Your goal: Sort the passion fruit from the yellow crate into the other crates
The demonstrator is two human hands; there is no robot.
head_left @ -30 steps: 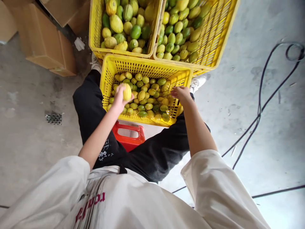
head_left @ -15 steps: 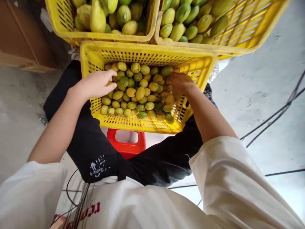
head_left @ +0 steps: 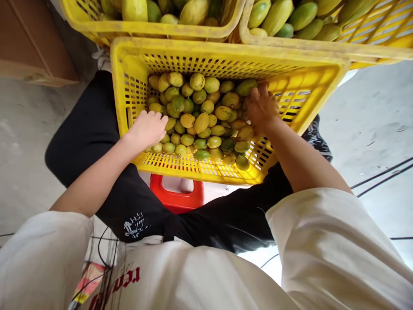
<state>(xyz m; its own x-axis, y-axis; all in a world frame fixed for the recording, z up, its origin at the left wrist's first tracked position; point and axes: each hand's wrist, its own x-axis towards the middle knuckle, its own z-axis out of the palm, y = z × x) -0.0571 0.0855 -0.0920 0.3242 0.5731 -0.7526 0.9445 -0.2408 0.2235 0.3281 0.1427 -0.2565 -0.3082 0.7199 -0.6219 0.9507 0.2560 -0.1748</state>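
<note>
Many yellow and green lemons [head_left: 201, 123] lie in a yellow plastic crate [head_left: 226, 175] between my knees. At the crate's left side, my left hand [head_left: 149, 129] rests over the fruit with its fingers bent downward and close together. The hand hides whatever is under its fingertips. My right hand [head_left: 263, 107] reaches in at the right side, its fingers curled down among the lemons beside a greener lemon [head_left: 246, 87]. What lies beneath that palm is hidden.
Two more yellow crates, one at the far left [head_left: 155, 30] and one at the far right [head_left: 322, 48], hold larger green-yellow fruit. A red stool [head_left: 180, 200] shows below the near crate. A cardboard box [head_left: 32, 43] stands at upper left. Black cables [head_left: 383, 176] cross the right side.
My left hand has moved down and curled its fingers, which were spread before. My right hand still reaches in at the right, fingers bent. The view has shifted closer to the crate.
</note>
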